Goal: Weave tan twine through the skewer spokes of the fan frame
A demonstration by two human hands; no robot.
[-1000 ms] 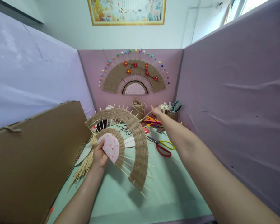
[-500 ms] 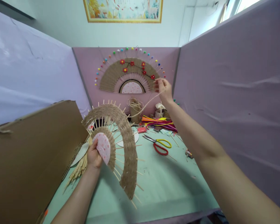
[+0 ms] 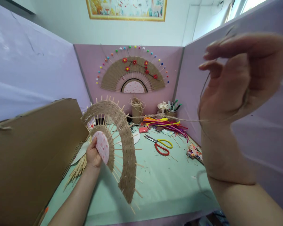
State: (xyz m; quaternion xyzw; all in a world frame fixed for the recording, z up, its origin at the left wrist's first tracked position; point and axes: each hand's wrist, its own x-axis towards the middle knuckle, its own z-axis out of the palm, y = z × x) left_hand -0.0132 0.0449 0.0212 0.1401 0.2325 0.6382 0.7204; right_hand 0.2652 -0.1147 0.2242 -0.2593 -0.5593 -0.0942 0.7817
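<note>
My left hand [image 3: 93, 157] grips a half-round fan [image 3: 128, 147] by its pink-patterned centre, thumb on the front. Thin sticks fan out from the centre through a wide band of woven twine, their tips poking past its outer edge. From the fan's upper edge a strand of twine [image 3: 165, 117] runs taut across to my right hand [image 3: 235, 81]. That hand is raised close to the camera at the right, fingers pinched together, the strand passing round its palm. A finished-looking fan [image 3: 108, 75] with red flowers and coloured pompoms hangs on the back panel.
Red-and-yellow-handled scissors [image 3: 160, 146] lie on the green table. Behind are a twine-filled holder [image 3: 137, 110], bright pipe cleaners [image 3: 167, 125] and a pot of pens [image 3: 172, 113]. Bundled sticks [image 3: 76, 172] lie left beside a cardboard sheet [image 3: 33, 157]. Panels stand on three sides.
My right hand has swung right and up, close to the camera, drawing the twine strand out straight. My left hand and the fan have barely moved.
</note>
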